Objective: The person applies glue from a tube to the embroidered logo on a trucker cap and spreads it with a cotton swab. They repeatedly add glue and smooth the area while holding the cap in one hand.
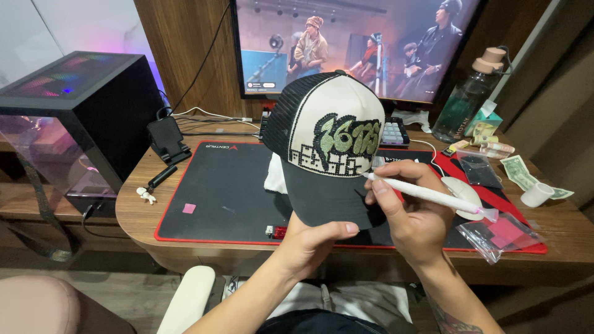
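Right hand (411, 216) pinches white pen (427, 195), tip at cap (328, 148) mid-frame, left hand (309, 238) gripping brim; beaded design looks nearly filled.

Left: black glass-sided computer tower (80, 117)
Back: wide dark monitor (352, 46)
Right: dark green plastic bottle (467, 99), 2 green banknotes (526, 176)
Desk: red-edged black mat (223, 192)

A home computer desk: a wooden worktop (142, 213) carries a lit glass-sided PC tower (74, 117), a large monitor (352, 46), a keyboard (393, 132) and a red-edged desk mat (216, 192).
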